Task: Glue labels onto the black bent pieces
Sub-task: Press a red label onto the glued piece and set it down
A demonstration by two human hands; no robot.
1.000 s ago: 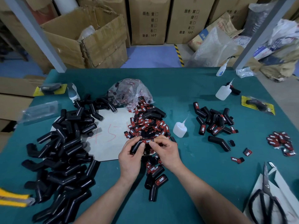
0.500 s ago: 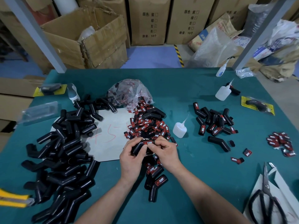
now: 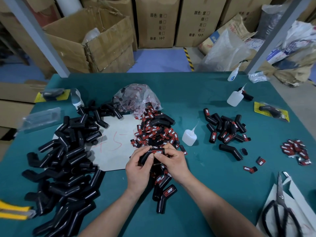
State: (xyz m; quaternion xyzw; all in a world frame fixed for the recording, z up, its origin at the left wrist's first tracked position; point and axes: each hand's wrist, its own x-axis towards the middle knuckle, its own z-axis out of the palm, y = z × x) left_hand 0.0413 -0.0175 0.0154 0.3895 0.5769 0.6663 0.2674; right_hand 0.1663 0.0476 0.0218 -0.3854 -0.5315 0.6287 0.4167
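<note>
Both hands are on one piece [image 3: 145,155] right now, so this is the stick-it-down step. The left hand [image 3: 136,170] is wrapped round one leg of it. The right hand [image 3: 176,165] pinches the other leg, thumb and fingertips sitting right on a red label [image 3: 158,152] that lies along it. All of that is held up off the table [image 3: 196,211], just left of the bottle [image 3: 189,137] and a bit nearer the person.

Can't quite tell if the label's edges are fully down, since fingers cover both ends. My guess is it's being pressed on, not finished.

Where the rest is:
- Loose labels [image 3: 153,132] are heaped just left of the bottle.
- The big bare pile [image 3: 65,159] is well to the bottle's left.
- A labelled batch [image 3: 225,129] sits to its right.
- A few more done ones [image 3: 164,190] lie left of the bottle, close to the person and under the wrists.

Next move, as I read it, is firm, even thumb pressure along the label so it follows the curve and no corner lifts. Then the piece goes down with the done ones. After that it's a bare one from the pile, a label from the heap, and a free hand for the bottle. Plenty of bare ones left, so the job looks nowhere near finished.
</note>
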